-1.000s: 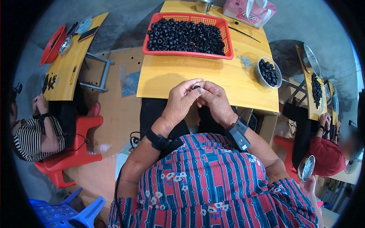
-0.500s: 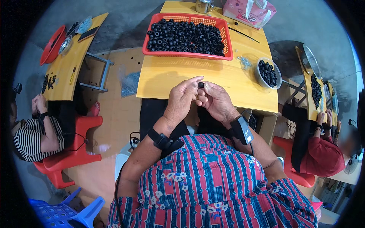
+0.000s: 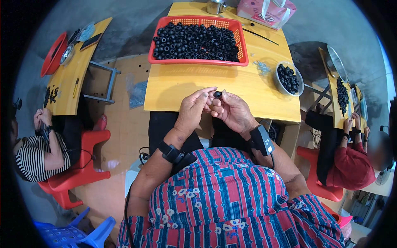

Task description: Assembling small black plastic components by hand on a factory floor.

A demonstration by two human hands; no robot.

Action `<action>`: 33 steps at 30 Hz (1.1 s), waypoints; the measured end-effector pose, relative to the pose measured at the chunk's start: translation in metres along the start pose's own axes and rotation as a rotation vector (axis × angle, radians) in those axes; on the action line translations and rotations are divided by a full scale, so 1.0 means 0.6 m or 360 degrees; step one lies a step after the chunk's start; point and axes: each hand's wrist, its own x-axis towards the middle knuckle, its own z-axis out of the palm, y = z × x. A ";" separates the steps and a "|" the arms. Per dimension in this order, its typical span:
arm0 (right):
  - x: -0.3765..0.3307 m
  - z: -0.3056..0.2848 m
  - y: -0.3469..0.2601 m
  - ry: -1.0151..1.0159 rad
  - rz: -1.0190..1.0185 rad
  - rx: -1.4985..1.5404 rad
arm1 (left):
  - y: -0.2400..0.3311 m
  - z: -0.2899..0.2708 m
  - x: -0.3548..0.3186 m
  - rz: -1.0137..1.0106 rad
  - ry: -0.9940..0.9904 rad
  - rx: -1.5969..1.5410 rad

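Note:
Over the near edge of the yellow table, my two hands meet. The thumb and fingers of my right hand [image 3: 236, 112] pinch a small rounded black piece [image 3: 218, 94]. My left hand [image 3: 191, 112] is closed close beside it, its fingertips at the piece's left side; whether anything small is between them is hidden. Beyond my hands, a red plastic basket [image 3: 245, 56] holds many similar black pieces [image 3: 194, 41], some showing round holes. To the right stands a clear round tub [image 3: 282, 87] with more black pieces [image 3: 288, 78]. Small pale bits [image 3: 262, 67] lie next to the tub.
At the table's far end are a metal cup [image 3: 216, 7], a pink bag [image 3: 269, 13] and a thin black stick [image 3: 261, 36]. A person in stripes [image 3: 43, 159] works at a left table [image 3: 66, 97]; another in red [image 3: 349, 167] sits on the right. A blue chair [image 3: 76, 231] stands lower left.
The view has shifted slightly. The black piece has turned a little in my right fingers and shows more of its rounded side; my left fingertips sit slightly apart from it.

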 end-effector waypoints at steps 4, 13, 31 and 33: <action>-0.004 -0.005 -0.009 0.0051 -0.0079 -0.0097 | -0.006 -0.001 0.001 -0.0130 0.0019 -0.0098; -0.030 -0.005 -0.076 0.0434 -0.0434 -0.0499 | 0.002 -0.004 0.007 -0.0108 0.0053 0.0034; -0.120 -0.093 -0.276 0.2073 -0.0858 -0.2625 | 0.019 -0.005 0.007 -0.0118 -0.0015 0.0295; -0.099 -0.098 -0.262 0.1743 -0.1133 -0.2397 | 0.019 -0.011 0.011 -0.0066 -0.0029 0.0377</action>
